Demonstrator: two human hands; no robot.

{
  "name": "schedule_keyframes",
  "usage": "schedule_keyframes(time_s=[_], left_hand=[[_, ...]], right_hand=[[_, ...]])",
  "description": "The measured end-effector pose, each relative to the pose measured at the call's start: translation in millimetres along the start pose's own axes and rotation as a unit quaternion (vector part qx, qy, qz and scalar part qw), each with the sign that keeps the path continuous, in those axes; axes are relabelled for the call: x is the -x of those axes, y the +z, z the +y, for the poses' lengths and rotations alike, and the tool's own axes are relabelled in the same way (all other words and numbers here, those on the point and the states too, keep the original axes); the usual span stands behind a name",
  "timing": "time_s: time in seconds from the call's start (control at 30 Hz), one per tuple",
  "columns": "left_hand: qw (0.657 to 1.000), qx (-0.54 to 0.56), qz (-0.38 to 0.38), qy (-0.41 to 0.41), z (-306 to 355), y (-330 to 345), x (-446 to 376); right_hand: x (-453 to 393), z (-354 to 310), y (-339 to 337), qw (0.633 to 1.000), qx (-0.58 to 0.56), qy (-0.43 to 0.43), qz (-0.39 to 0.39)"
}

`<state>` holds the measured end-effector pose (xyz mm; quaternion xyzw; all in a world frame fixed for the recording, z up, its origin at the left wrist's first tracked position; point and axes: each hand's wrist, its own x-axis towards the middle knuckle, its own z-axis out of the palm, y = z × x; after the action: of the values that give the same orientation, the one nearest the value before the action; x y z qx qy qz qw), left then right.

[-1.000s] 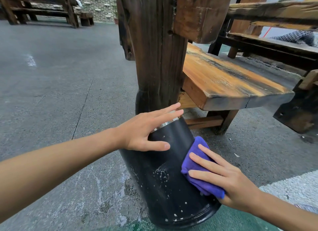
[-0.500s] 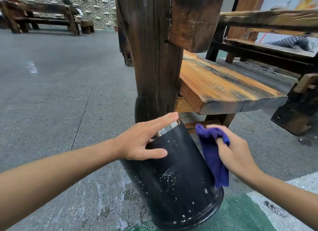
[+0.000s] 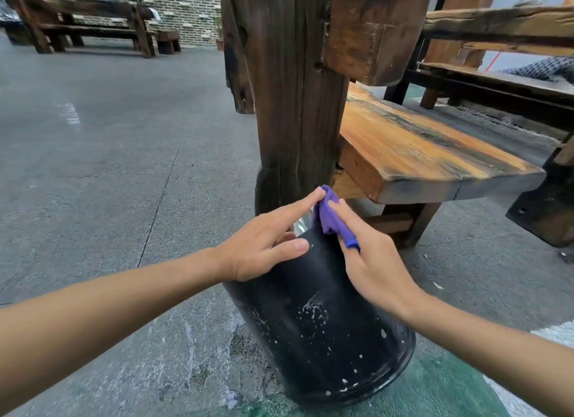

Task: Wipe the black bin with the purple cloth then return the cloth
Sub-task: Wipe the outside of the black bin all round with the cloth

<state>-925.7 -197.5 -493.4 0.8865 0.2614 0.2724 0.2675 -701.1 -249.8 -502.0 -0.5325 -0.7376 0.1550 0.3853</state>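
The black bin (image 3: pixel 313 320) stands on the concrete floor, tipped toward me, with white specks on its side. My left hand (image 3: pixel 264 239) rests on its upper rim with straight fingers, the index finger reaching the purple cloth (image 3: pixel 329 214). My right hand (image 3: pixel 369 258) holds the cloth bunched under its fingers against the top of the bin, near the rim. Most of the cloth is hidden beneath that hand.
A thick dark wooden post (image 3: pixel 295 90) rises directly behind the bin. A wooden bench seat (image 3: pixel 419 149) juts out to the right of it. More wooden benches (image 3: pixel 87 22) stand far back left by a brick wall. Green paint (image 3: pixel 435 395) marks the floor near me.
My right hand has carried the cloth from the bin's right side up to the top rim, beside my left fingertips. My left hand has stayed on the rim.
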Motion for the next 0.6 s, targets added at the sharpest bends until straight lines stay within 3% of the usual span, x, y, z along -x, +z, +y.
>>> schedule_keyframes(time_s=[0.17,0.33,0.6], left_hand=[[1.0,-0.023,0.003,0.001,-2,2,-5],[0.999,-0.033,0.003,-0.016,-10,-3,-6],[0.998,-0.049,0.034,-0.034,-27,-9,-5]], right_hand=[[27,6,6,0.987,0.116,-0.113,-0.005],[48,22,2,0.924,0.276,-0.254,-0.076],[61,52,-28,0.887,0.263,-0.33,-0.186]])
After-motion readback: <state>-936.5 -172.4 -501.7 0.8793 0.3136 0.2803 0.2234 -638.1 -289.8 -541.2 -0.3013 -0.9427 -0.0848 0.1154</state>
